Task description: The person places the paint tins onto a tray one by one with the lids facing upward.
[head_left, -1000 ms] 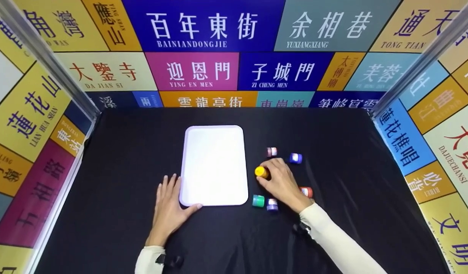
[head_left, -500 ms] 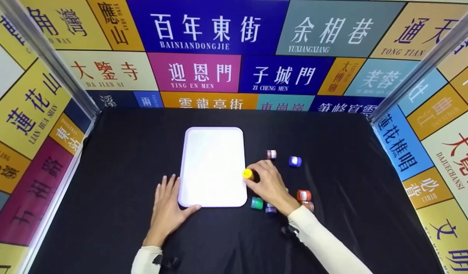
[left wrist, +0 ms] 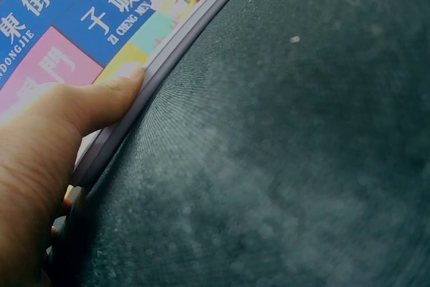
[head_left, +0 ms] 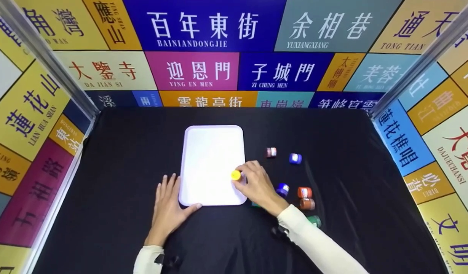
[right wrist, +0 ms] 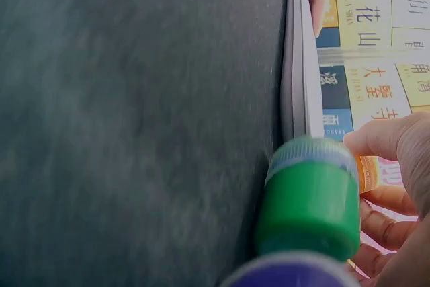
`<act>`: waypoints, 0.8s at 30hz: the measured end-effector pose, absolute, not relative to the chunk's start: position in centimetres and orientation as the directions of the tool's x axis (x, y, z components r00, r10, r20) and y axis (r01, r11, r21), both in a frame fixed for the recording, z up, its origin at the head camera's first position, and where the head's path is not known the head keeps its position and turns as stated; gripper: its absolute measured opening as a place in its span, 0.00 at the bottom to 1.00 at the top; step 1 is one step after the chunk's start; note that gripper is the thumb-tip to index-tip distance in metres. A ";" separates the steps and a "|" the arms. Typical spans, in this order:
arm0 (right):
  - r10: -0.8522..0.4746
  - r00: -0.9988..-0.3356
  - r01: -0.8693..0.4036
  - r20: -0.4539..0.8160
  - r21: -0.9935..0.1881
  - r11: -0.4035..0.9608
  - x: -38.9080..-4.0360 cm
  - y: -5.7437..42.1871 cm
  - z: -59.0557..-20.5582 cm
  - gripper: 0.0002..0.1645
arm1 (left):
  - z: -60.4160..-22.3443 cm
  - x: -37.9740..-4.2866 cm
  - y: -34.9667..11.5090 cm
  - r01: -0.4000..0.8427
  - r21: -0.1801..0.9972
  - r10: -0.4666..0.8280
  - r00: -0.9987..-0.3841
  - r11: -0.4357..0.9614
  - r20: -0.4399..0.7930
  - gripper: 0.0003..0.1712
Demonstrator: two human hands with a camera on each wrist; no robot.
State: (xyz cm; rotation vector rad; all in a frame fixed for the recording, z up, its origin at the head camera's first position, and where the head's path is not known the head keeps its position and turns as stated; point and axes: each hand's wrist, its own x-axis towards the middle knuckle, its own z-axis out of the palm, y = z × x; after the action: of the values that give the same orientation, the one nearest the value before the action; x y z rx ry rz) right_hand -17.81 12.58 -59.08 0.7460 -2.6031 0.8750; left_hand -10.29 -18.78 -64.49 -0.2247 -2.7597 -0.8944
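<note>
A glossy white board (head_left: 213, 163) with rounded corners lies on the black cloth. My left hand (head_left: 169, 209) rests at its near left corner, fingers straight along the left side. The thumb (left wrist: 117, 95) lies over the near edge in the left wrist view. My right hand (head_left: 256, 186) pinches a small yellow-topped paint jar (head_left: 235, 175) between thumb and fingers, over the right part of the board. In the right wrist view a green paint jar (right wrist: 309, 206) stands close in front of this hand, with a purple jar (right wrist: 292, 275) nearer the camera.
Right of the board lie several paint jars: brown-red (head_left: 271, 152), blue (head_left: 295, 158), another blue (head_left: 282, 189), red (head_left: 305, 192), orange-brown (head_left: 307, 204) and dark green (head_left: 314, 220). The right forearm partly covers this group. Sign-printed panels (head_left: 203, 30) surround the black cloth (head_left: 134, 140).
My right hand has carried the yellow-topped jar left from the cloth to over the board. More jars show behind the right arm. The left hand stays at the corner.
</note>
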 end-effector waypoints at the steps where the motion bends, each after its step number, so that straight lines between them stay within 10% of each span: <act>1: -0.384 -0.817 -0.566 0.430 -0.474 0.675 -17.8 12.4 -59.1 0.17 | -64.5 -10.3 -18.8 0.217 0.553 0.073 -0.960 0.804 0.270 0.70; 24: -0.463 -0.793 -0.609 0.397 -0.493 0.621 -16.2 7.3 -60.1 0.17 | -64.6 -10.2 -18.9 0.207 0.554 0.077 -0.966 0.806 0.248 0.68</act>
State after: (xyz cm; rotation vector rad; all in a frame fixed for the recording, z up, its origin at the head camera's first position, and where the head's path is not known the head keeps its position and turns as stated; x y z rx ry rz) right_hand -16.21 7.27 -60.05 0.8788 -2.6145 0.9231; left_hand -10.25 -18.91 -64.58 -0.2212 -2.7795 -0.8893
